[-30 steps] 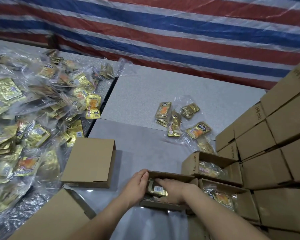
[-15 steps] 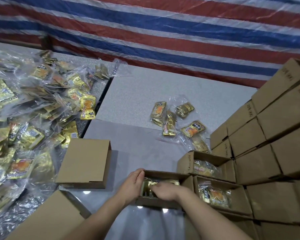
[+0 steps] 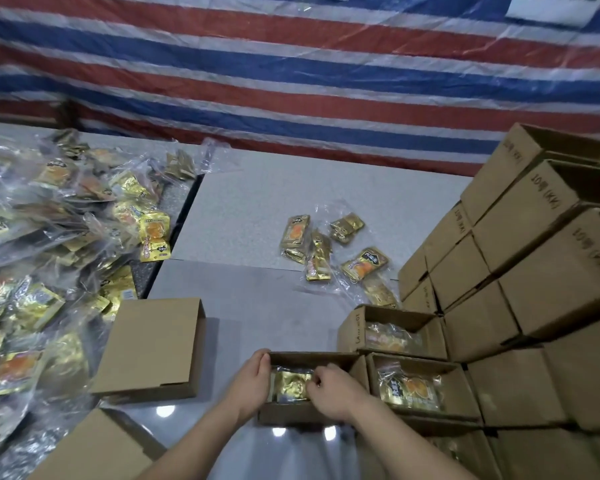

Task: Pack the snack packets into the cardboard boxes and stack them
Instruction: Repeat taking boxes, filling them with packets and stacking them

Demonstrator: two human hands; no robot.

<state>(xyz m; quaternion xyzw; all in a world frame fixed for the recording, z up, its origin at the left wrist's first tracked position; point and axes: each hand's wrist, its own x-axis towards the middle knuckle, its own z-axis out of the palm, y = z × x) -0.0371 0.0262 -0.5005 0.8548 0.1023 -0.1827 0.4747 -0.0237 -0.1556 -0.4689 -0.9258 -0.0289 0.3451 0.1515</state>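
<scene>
— While the open cardboard box [image 3: 309, 389] sits near the front edge of the grey surface [image 3: 257, 306], what is in it?

— A gold snack packet [image 3: 291, 386] in clear wrap lies inside. The left hand [image 3: 252, 382] grips the box's left wall, fingers curled over the rim. The right hand [image 3: 331, 389] is over the packet, its fingers bent and pinching the wrap at the packet's right side.

— And just beside that box?

— To its right, touching it, stands a second open box [image 3: 420, 389] with a gold and orange packet showing, and behind that a third open box [image 3: 388, 330], also filled. Further right rises a stack of closed boxes [image 3: 534, 271], several rows high.

— What lies further out?

— A closed flat box [image 3: 153, 348] rests to the left of the hands, and another box [image 3: 94, 448] sits at the lower left corner. A small cluster of packets [image 3: 329, 247] lies on the surface beyond the boxes. A large heap of wrapped packets [image 3: 49, 254] covers the left side. A red, white and blue striped tarp [image 3: 291, 81] hangs behind.
</scene>
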